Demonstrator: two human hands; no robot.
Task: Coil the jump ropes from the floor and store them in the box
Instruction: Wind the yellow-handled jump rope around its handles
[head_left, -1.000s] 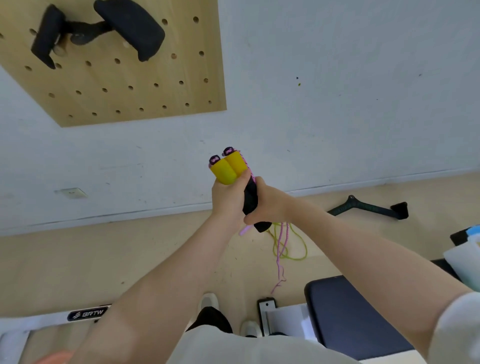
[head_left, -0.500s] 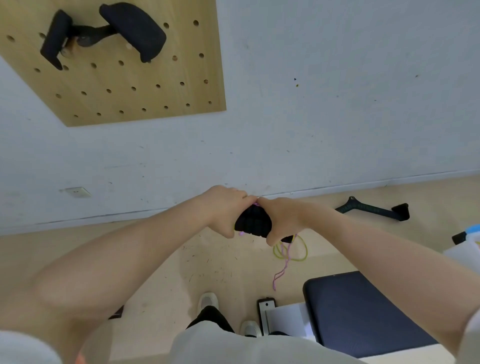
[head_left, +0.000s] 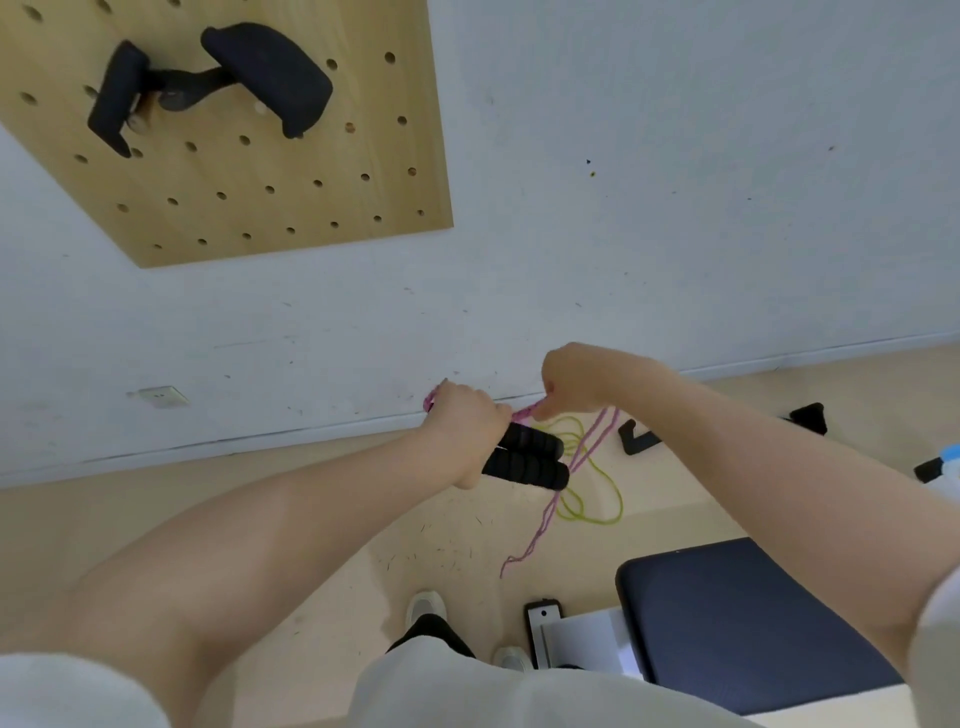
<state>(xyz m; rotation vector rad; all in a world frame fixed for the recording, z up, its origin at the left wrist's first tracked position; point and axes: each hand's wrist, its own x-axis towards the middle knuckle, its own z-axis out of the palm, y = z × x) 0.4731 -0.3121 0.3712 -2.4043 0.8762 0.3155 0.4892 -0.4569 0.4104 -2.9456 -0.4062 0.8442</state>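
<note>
Gripping: your left hand (head_left: 462, 428) closed on black handles (head_left: 530, 460), lengthwise rightward; right fingers (head_left: 553, 400) pinch pink rope (head_left: 587, 452) alongside.

1. Left hand (head_left: 462, 423) covers the upper ends of the two black foam handles (head_left: 527, 457); only their lower ends stick out of the grip, centre frame.
2. Pink rope (head_left: 563, 483): the stretch between both hands is mostly inside the fists. Right hand (head_left: 582, 382) pinches it, exact finger contact not visible.
3. Yellow-green rope (head_left: 597, 499) on the floor: upper loops run behind the handles and the pink rope, its ends can't be traced.
4. Black bar (head_left: 641, 439) on the floor, right: middle hidden by the right forearm.
5. Dark padded bench (head_left: 727, 623), lower right: partly behind the arm and torso.
6. Pegboard (head_left: 260, 182), upper left: cut by the top and left edges.
7. Shoes (head_left: 426, 605), bottom centre: partly hidden by clothing.
</note>
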